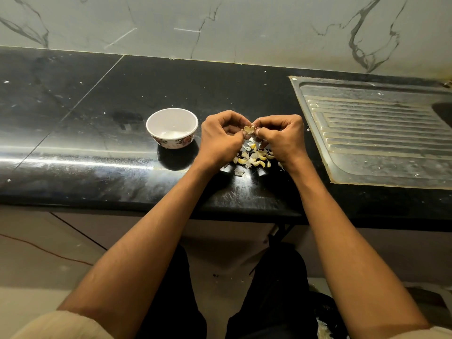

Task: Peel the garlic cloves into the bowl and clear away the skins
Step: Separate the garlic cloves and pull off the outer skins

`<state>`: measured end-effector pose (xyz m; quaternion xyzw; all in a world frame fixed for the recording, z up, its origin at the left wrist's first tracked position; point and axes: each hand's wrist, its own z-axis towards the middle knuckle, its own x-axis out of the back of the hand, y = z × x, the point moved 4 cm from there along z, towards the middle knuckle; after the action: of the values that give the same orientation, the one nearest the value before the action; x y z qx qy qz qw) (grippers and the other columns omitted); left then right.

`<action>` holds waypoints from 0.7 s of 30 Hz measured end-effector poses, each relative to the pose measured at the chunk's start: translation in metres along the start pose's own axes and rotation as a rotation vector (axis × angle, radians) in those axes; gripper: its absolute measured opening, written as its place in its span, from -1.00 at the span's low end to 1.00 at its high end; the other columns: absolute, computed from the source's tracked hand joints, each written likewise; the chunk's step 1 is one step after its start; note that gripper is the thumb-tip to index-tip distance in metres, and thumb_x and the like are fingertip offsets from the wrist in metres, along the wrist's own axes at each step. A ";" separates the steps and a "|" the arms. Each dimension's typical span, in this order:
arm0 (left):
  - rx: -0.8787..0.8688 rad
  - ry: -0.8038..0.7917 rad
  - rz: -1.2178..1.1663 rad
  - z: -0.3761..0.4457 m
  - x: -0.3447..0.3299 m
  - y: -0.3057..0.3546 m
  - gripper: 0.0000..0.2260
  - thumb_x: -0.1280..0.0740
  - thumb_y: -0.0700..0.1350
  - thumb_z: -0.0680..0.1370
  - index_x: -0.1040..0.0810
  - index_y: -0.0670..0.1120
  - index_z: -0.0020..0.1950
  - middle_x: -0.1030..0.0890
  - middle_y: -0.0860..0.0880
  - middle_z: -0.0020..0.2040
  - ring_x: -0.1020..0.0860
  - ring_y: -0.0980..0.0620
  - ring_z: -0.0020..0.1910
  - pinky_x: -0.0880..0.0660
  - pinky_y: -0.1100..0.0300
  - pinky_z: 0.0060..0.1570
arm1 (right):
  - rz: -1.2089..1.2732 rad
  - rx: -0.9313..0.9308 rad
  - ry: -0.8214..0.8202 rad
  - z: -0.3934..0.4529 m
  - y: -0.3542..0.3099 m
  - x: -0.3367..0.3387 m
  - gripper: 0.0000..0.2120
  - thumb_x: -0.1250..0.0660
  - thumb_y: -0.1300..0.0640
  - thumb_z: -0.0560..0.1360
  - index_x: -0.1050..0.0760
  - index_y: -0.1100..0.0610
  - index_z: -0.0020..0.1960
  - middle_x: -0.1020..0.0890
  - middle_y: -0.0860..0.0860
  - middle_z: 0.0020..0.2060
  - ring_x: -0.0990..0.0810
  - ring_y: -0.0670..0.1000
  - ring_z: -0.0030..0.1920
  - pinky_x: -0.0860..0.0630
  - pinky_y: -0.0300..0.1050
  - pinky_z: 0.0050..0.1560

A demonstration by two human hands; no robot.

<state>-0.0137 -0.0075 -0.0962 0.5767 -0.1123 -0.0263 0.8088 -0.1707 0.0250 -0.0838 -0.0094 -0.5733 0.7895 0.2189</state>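
Observation:
A small white bowl (pixel 172 127) with a flower pattern outside stands on the black counter (pixel 97 133), and I see nothing inside it. Just right of the bowl, my left hand (pixel 221 138) and my right hand (pixel 281 137) meet above the counter. Both pinch one garlic clove (pixel 249 129) between fingertips and thumbs, with its papery skin partly showing. Below the hands lies a loose pile of garlic cloves and skins (pixel 254 157) on the counter.
A steel sink drainboard (pixel 371 133) is set into the counter at the right. A marble-look wall (pixel 220 25) runs behind. The counter's front edge crosses below my wrists. White specks dot the counter, and my legs and the floor show beneath.

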 end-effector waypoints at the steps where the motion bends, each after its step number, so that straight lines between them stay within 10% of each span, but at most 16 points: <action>1: 0.002 0.002 -0.001 0.000 0.000 0.000 -0.85 -0.46 -0.37 0.48 -0.68 -0.17 -0.04 -0.73 -0.09 -0.16 -0.73 -0.10 -0.18 -0.68 -0.17 -0.10 | 0.004 -0.002 -0.001 0.000 0.000 0.000 -0.88 -0.45 0.21 0.32 -0.74 0.05 -0.22 -0.73 0.08 -0.33 -0.66 0.04 -0.36 -0.57 -0.09 -0.33; 15: 0.002 -0.009 -0.037 0.003 0.000 -0.002 -0.86 -0.57 -0.28 0.45 -0.68 -0.20 -0.05 -0.73 -0.11 -0.15 -0.73 -0.03 -0.19 -0.68 0.09 -0.11 | -0.134 0.054 0.016 0.003 0.009 0.002 -0.93 -0.58 0.15 0.37 -0.75 0.06 -0.15 -0.74 0.03 -0.29 -0.71 0.23 -0.25 -0.67 0.22 -0.25; 21: 0.035 -0.023 -0.059 0.006 -0.001 -0.007 -0.98 -0.44 -0.34 0.55 -0.64 -0.27 -0.04 -0.72 -0.17 -0.21 -0.70 -0.05 -0.24 -0.63 0.16 -0.19 | -0.080 0.030 -0.008 0.003 0.009 0.002 -0.89 -0.62 0.23 0.38 -0.73 0.08 -0.18 -0.74 0.02 -0.30 -0.70 0.02 -0.32 -0.63 -0.04 -0.31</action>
<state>-0.0158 -0.0154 -0.1011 0.5934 -0.1049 -0.0546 0.7962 -0.1768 0.0205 -0.0907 0.0201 -0.5621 0.7886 0.2482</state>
